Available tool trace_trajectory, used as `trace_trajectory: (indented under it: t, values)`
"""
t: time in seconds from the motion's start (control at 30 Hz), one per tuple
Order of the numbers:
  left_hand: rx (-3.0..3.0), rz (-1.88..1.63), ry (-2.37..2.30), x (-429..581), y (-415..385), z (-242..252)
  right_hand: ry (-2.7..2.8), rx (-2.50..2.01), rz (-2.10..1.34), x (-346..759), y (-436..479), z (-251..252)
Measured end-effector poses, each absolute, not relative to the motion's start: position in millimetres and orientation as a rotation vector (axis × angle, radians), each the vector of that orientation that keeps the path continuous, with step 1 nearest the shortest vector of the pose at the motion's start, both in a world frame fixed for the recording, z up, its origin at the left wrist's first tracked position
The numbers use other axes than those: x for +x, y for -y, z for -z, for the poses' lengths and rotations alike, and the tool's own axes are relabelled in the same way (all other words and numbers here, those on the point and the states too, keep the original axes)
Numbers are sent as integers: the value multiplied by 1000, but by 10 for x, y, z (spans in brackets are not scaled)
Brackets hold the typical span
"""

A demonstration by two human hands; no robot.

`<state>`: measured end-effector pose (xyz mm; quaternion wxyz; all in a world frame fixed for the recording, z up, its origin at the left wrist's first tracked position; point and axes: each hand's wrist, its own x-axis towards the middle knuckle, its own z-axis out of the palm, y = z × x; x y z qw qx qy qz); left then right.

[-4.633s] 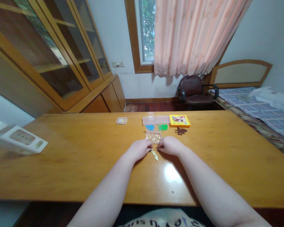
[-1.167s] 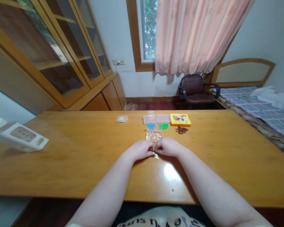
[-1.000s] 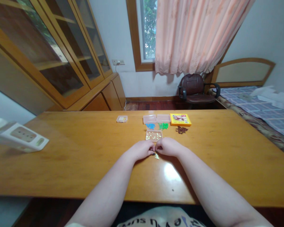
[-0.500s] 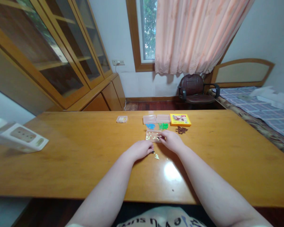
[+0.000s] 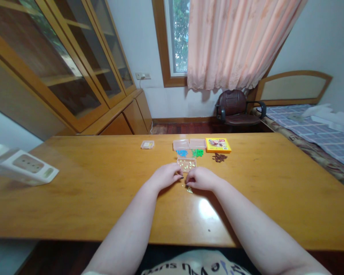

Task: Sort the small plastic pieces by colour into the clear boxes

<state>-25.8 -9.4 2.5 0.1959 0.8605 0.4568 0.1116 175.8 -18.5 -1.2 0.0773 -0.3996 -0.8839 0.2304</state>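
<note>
A clear plastic tray (image 5: pixel 186 159) with several small cream pieces scattered in it lies in the middle of the table. My left hand (image 5: pixel 167 176) is at its near left corner, with thumb and fingers pinched together; anything between them is too small to make out. Just right of that, my right hand (image 5: pixel 203 178) has its curled fingertips down at a small pile of cream pieces (image 5: pixel 190 190) in front of the tray. Whether a piece sits between those fingertips is hidden. One loose cream piece lies between the hands.
Behind the tray are blue pieces (image 5: pixel 182 153), green pieces (image 5: pixel 198 153) and brown pieces (image 5: pixel 219 157). Two clear trays (image 5: pixel 181 144) and a yellow box (image 5: pixel 218 145) stand farther back. A small clear box (image 5: pixel 147 144) is to the left, and a white appliance (image 5: pixel 31 168) at far left.
My right hand has come back from over the tray to the cream pile. My left hand has shifted up from beside the pile toward the tray's near left corner.
</note>
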Motion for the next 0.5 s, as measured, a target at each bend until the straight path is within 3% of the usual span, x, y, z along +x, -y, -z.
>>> trace_trajectory:
  t: [0.17,0.5]
  values:
    - [2343,-69,-1150,-252,108,29,2714,-1228,-532,1711,197,30]
    - [2382,-15,-1204,-185,160,-18,2752,-1237,-428,1674,219,41]
